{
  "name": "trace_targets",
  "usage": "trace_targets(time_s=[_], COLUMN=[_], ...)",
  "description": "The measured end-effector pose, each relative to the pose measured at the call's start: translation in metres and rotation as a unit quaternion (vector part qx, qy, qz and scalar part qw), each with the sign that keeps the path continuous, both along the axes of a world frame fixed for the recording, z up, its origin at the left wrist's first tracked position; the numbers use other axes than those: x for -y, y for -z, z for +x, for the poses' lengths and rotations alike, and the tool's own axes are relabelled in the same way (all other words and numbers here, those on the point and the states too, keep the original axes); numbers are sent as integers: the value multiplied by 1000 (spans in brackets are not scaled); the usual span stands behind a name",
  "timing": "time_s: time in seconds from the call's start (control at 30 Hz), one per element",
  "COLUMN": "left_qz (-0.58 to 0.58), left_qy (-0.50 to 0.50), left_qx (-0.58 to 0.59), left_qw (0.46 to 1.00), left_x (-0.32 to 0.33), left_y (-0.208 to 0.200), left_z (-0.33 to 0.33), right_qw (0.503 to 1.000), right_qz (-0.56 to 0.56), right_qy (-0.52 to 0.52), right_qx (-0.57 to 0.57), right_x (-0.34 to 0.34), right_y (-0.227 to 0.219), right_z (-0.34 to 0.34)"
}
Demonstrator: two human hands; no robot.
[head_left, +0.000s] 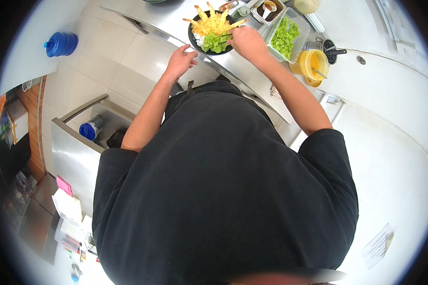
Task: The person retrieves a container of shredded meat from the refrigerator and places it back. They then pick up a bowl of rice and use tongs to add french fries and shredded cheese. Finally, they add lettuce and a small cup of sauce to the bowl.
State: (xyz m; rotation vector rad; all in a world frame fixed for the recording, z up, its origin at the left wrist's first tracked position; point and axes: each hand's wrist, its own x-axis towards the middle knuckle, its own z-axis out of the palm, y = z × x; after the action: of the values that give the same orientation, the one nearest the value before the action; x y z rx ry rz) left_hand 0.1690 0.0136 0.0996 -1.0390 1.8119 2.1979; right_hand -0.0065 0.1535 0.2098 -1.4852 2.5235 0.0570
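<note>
A black bowl (190,37) sits near the counter's front edge. In it are white rice (199,40), golden shredded topping (213,24), several fried shrimp (203,14) standing along the far rim, and green lettuce (215,43) at the near side. My right hand (247,42) is closed at the bowl's right rim, fingertips at the lettuce. A thin dark green piece shows by those fingertips; I cannot tell what it is. My left hand (180,61) hovers just left of the bowl's near side, holding nothing, its fingers apart.
Right of the bowl stand a clear tub of chopped lettuce (284,39), a dark sauce container (267,10), a yellow sauce tub (313,64) with a spoon, and a metal pot (329,47) with a black handle. An open steel drawer (76,126) juts out at left.
</note>
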Motion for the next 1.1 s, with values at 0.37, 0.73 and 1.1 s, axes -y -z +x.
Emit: trace_targets(time_s=[0.37, 0.73, 1.1], left_qz=[8, 11, 5], left_qy=[-16, -3, 2], left_qx=[-1, 6, 16], left_qw=[1000, 1000, 1000], left_x=[-1, 2, 1], left_y=[5, 5, 2], left_z=[-12, -6, -7], right_qw=[999, 988, 976], right_qz=[-4, -51, -96], right_qy=[-2, 132, 163], right_qx=[35, 59, 107], right_x=[2, -36, -49], right_y=[28, -1, 12], right_z=[1, -31, -14])
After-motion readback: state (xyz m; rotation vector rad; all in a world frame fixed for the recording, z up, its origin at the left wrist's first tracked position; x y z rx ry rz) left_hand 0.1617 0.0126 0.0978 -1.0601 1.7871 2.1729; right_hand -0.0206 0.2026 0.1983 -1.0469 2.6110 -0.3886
